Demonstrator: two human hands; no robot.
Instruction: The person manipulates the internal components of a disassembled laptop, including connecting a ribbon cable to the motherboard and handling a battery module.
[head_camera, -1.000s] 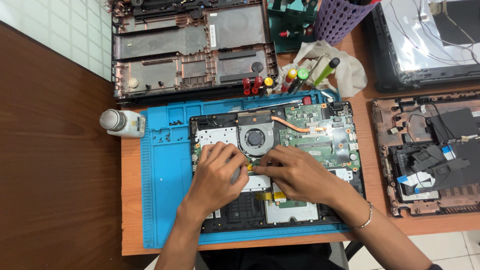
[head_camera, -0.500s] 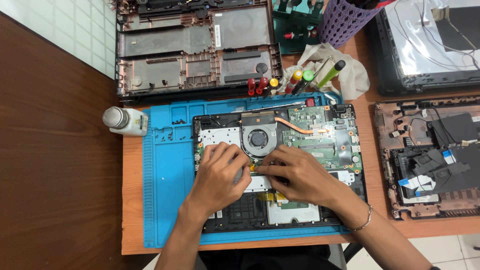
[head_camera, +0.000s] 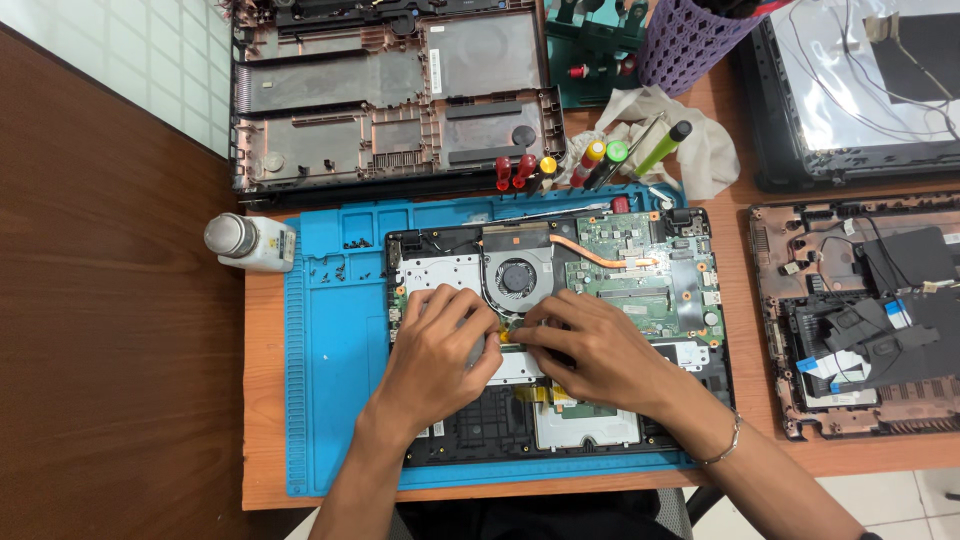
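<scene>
Left hand and right hand both curled narrow, fingertips meeting on small orange-tipped part inside open laptop, at 6 o'clock of fan. Whether either grips it: cannot tell. Part's axis runs 9-to-3; hands equally near. Mat tray holds loose screws at 10 o'clock. Purple basket at 1 o'clock.

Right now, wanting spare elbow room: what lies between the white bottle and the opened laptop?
Head view: blue mat with loose screws separates white bottle from opened laptop.
</scene>
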